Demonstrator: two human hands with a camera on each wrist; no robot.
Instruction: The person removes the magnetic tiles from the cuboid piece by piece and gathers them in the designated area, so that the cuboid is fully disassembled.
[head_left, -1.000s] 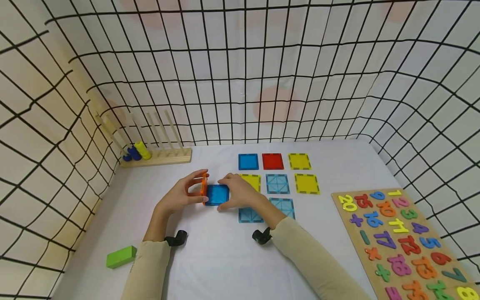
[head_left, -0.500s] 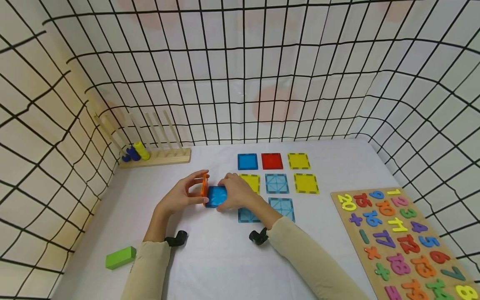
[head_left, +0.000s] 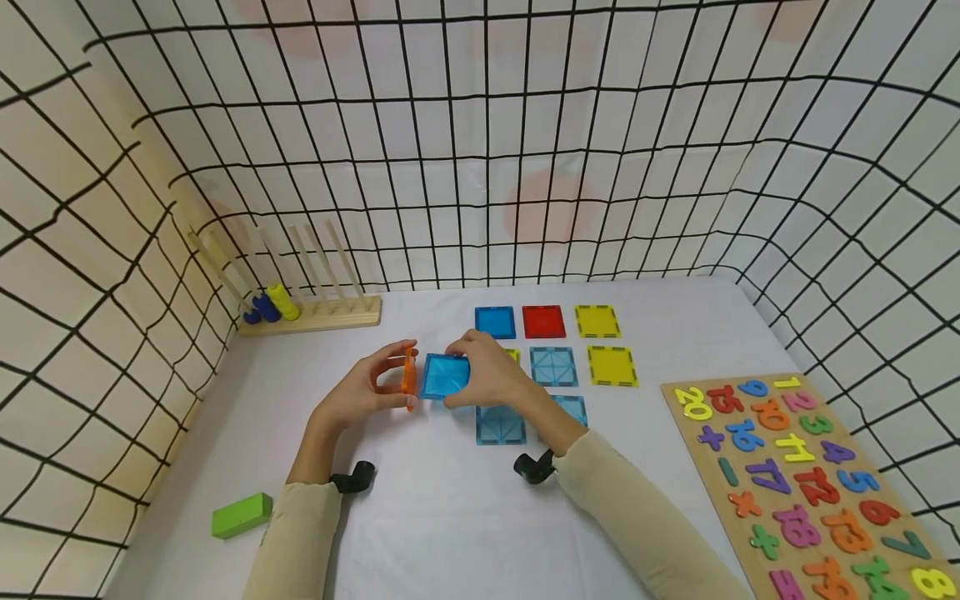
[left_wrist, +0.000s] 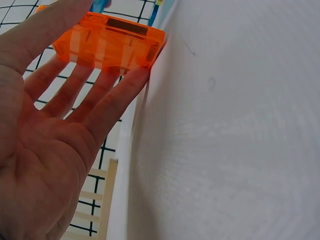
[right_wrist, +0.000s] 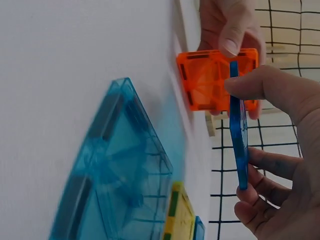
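My left hand (head_left: 358,390) grips an orange magnetic tile (head_left: 408,377) that stands on edge, thumb on the near edge and fingers at the far edge. In the left wrist view that orange tile (left_wrist: 107,45) is see-through, its lower corner right at the white cloth. My right hand (head_left: 491,373) pinches a blue magnetic tile (head_left: 446,377) by opposite edges, just right of the orange one. Seen from the right wrist, the blue tile (right_wrist: 238,130) appears edge-on, raised off the cloth, with its face toward the orange tile.
Blue (head_left: 495,322), red (head_left: 543,322), yellow (head_left: 612,366) and light-blue tiles (head_left: 500,426) lie in rows to the right, some partly hidden by the right arm. A number board (head_left: 738,492) lies far right, a peg rack (head_left: 337,312) back left, a green block (head_left: 242,516) front left. Black mesh (head_left: 487,150) surrounds the table.
The blue tile, earlier flat and against the orange tile's base, has lifted and shifted right with my right hand, leaving a gap. My left hand stays in place with the orange tile.
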